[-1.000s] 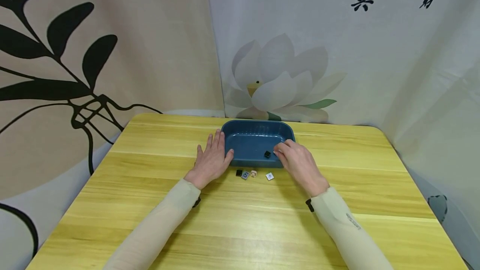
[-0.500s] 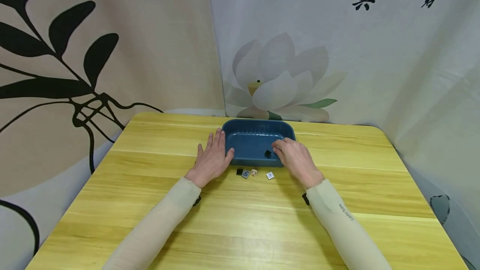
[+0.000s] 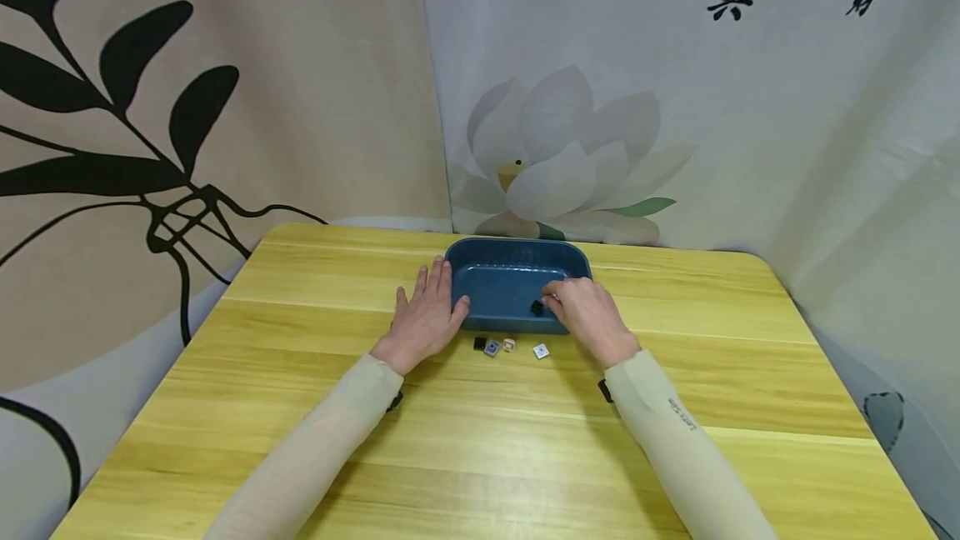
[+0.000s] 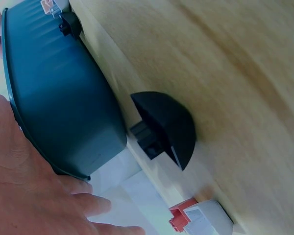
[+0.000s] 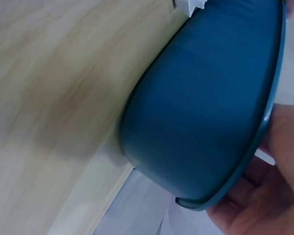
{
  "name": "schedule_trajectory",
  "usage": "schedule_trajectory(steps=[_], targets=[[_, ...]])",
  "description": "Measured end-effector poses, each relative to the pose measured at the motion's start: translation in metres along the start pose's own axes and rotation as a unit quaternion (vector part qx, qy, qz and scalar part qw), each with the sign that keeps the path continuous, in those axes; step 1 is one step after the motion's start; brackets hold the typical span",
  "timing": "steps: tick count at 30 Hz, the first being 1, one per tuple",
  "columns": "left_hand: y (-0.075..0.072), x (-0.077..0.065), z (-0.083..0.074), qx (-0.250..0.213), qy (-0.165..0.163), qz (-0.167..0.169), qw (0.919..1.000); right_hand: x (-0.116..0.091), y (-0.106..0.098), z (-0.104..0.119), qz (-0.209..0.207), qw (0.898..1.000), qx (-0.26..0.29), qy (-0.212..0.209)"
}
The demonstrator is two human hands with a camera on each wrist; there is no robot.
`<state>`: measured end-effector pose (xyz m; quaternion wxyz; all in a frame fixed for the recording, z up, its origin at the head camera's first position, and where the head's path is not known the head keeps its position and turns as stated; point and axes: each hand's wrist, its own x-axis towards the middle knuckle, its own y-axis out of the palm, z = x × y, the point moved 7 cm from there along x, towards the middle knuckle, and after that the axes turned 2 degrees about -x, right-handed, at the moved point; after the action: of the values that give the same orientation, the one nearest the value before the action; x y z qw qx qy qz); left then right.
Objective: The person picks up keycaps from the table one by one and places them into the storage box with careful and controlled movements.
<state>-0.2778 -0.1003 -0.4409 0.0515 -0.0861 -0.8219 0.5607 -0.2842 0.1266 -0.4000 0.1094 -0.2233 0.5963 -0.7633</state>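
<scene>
A blue rectangular tray point(image 3: 498, 326) stands at the table's far side. Against its left end rests my left hand point(image 3: 422, 323), fingers straight. My right hand point(image 3: 592, 317) reaches over the near right corner with curled fingers; whether anything is between the fingertips is hidden. A black keycap-like block point(image 3: 537, 307) lies inside the tray by those fingers. In front of the tray are small keycaps: a black one point(image 3: 480, 343), a blue-grey one point(image 3: 491, 348), a peach one point(image 3: 509, 345) and a white one point(image 3: 542, 351). The left wrist view shows a larger-looking black keycap point(image 4: 169, 127) near my left hand.
A red-and-white keycap piece point(image 4: 203, 218) sits near the table edge in the left wrist view. The wooden table point(image 3: 480, 448) extends toward me. Printed curtains point(image 3: 337, 90) hang right behind its far edge.
My right hand has shifted slightly left over the tray, its wrist moving inward. A white bit seen at its fingertips earlier is no longer visible. My left hand stays in place.
</scene>
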Motion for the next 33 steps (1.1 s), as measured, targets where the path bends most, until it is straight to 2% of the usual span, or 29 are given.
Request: schedule_trajectory(steps=[8, 11, 14, 17, 20, 26, 29, 33], targets=[[0.001, 0.001, 0.001, 0.000, 0.001, 0.001, 1.0000, -0.003, 0.001, -0.002, -0.011, 1.000, -0.005, -0.005], [0.001, 0.001, 0.001, 0.001, -0.001, 0.004, 1.0000, -0.009, -0.001, -0.003, -0.034, 0.999, -0.002, -0.005], [0.002, 0.001, 0.001, 0.002, -0.002, 0.007, 1.0000, -0.018, -0.006, -0.002, -0.075, 0.997, -0.001, -0.016], [0.001, 0.001, 0.001, 0.001, -0.003, 0.008, 1.0000, -0.028, -0.011, 0.001, -0.116, 0.992, 0.000, -0.042], [0.001, 0.002, 0.001, -0.002, -0.003, 0.008, 1.0000, -0.037, -0.014, 0.006, -0.131, 0.989, 0.003, -0.062], [0.000, 0.002, 0.001, 0.003, 0.000, 0.012, 0.9999, -0.055, -0.018, 0.021, -0.130, 0.985, 0.019, -0.109], [0.000, 0.002, 0.001, 0.003, 0.000, 0.010, 0.9999, -0.063, -0.017, 0.031, -0.127, 0.979, 0.006, -0.159], [0.001, 0.002, 0.001, 0.000, -0.001, 0.008, 1.0000, -0.071, -0.009, 0.042, -0.099, 0.969, -0.013, -0.227]])
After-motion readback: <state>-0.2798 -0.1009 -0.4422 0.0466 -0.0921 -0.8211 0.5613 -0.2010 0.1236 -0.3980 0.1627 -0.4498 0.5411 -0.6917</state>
